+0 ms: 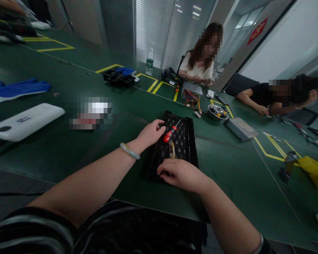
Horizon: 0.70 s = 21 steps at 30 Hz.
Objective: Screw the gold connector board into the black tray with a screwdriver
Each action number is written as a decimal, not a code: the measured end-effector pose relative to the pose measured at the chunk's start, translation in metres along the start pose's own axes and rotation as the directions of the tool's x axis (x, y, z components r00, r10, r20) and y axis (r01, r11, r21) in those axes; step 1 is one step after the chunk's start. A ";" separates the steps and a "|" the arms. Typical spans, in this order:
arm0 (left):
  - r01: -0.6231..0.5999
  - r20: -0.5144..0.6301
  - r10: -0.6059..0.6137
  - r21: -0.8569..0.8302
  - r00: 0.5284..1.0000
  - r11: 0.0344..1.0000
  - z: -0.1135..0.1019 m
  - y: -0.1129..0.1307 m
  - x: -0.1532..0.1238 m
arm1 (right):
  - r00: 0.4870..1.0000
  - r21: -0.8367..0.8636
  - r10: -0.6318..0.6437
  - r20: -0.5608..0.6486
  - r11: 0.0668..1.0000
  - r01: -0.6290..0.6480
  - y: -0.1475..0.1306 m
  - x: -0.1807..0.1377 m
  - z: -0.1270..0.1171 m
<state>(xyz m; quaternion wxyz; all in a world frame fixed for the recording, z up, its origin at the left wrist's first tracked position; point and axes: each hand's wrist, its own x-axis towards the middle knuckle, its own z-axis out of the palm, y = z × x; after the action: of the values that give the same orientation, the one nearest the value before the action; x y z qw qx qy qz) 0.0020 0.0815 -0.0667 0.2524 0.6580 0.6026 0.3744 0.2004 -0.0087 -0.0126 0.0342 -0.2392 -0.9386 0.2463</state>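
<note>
A black perforated tray lies on the green table in front of me. On it rests a red-handled screwdriver and a small brass-coloured part. My left hand rests on the tray's left edge, fingers curled, thumb close to the screwdriver handle. My right hand presses on the tray's near end with fingers bent down; whether they hold something is hidden.
A white device and blue gloves lie at left. A metal bowl, coloured wires, a grey panel, black bins, a bottle and a yellow object sit around. Two people sit across.
</note>
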 end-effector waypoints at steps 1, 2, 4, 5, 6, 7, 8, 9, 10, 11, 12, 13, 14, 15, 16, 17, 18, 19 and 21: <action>-0.025 -0.017 0.025 0.017 1.000 1.000 -0.002 0.004 -0.002 | 1.000 0.002 0.000 -0.002 1.000 0.000 0.000 0.000 0.000; -0.064 -0.034 0.066 0.041 0.997 0.997 -0.004 0.008 -0.005 | 1.000 0.000 0.009 -0.009 1.000 -0.009 0.000 -0.001 -0.001; -0.245 -0.026 0.251 0.142 0.968 0.959 -0.009 0.018 -0.011 | 0.997 -0.022 0.064 -0.046 0.998 -0.065 0.002 -0.005 -0.004; -0.364 0.063 0.359 0.199 0.931 0.910 -0.011 0.023 -0.014 | 0.991 -0.040 0.110 -0.078 0.993 -0.114 0.005 -0.007 -0.006; -0.452 0.168 0.423 0.225 0.890 0.863 -0.012 0.027 -0.017 | 0.979 -0.063 0.167 -0.120 0.983 -0.175 0.009 -0.010 -0.008; -0.524 0.270 0.463 0.235 0.844 0.819 -0.012 0.029 -0.020 | 0.959 -0.084 0.229 -0.170 0.966 -0.245 0.015 -0.013 -0.010; -0.569 0.355 0.475 0.236 0.805 0.788 -0.012 0.030 -0.022 | 0.932 -0.102 0.289 -0.220 0.943 -0.316 0.020 -0.015 -0.012; -0.595 0.418 0.473 0.232 0.775 0.770 -0.011 0.031 -0.023 | 0.902 -0.114 0.340 -0.266 0.918 -0.379 0.026 -0.018 -0.014; -0.608 0.460 0.467 0.226 0.755 0.761 -0.010 0.030 -0.024 | 0.875 -0.122 0.380 -0.301 0.894 -0.430 0.032 -0.019 -0.016; -0.614 0.482 0.463 0.219 0.744 0.758 -0.009 0.028 -0.024 | 0.853 -0.127 0.408 -0.326 0.875 -0.467 0.037 -0.021 -0.017; -0.616 0.490 0.465 0.206 0.737 0.760 -0.008 0.026 -0.023 | 0.838 -0.129 0.426 -0.341 0.862 -0.491 0.041 -0.021 -0.017; -0.617 0.488 0.472 0.187 0.734 0.765 -0.007 0.025 -0.023 | 0.828 -0.130 0.438 -0.351 0.853 -0.506 0.044 -0.022 -0.017; -0.614 0.479 0.482 0.165 0.734 0.772 -0.007 0.024 -0.022 | 0.821 -0.130 0.445 -0.357 0.847 -0.516 0.045 -0.021 -0.017; -0.608 0.468 0.488 0.141 0.736 0.781 -0.007 0.023 -0.022 | 0.815 -0.128 0.450 -0.364 0.843 -0.523 0.046 -0.021 -0.016; -0.598 0.460 0.490 0.118 0.741 0.793 -0.007 0.024 -0.021 | 0.808 -0.123 0.455 -0.374 0.839 -0.530 0.045 -0.020 -0.015; -0.583 0.455 0.485 0.098 0.747 0.806 -0.007 0.024 -0.021 | 0.799 -0.116 0.460 -0.387 0.835 -0.538 0.044 -0.019 -0.014; -0.566 0.454 0.475 0.083 0.754 0.820 -0.008 0.026 -0.020 | 0.789 -0.106 0.464 -0.402 0.832 -0.544 0.043 -0.019 -0.014; -0.550 0.456 0.463 0.074 0.760 0.832 -0.008 0.027 -0.020 | 0.779 -0.093 0.467 -0.419 0.831 -0.549 0.042 -0.019 -0.013; -0.524 0.465 0.436 0.073 0.771 0.849 -0.008 0.029 -0.019 | 0.762 -0.060 0.468 -0.448 0.834 -0.548 0.039 -0.018 -0.012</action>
<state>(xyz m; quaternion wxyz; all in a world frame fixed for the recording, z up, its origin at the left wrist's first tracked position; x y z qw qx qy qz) 0.0131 0.0573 -0.0431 0.2078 0.8781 0.3767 0.2096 0.2352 0.0181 -0.0201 0.1417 -0.5341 -0.8274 0.1001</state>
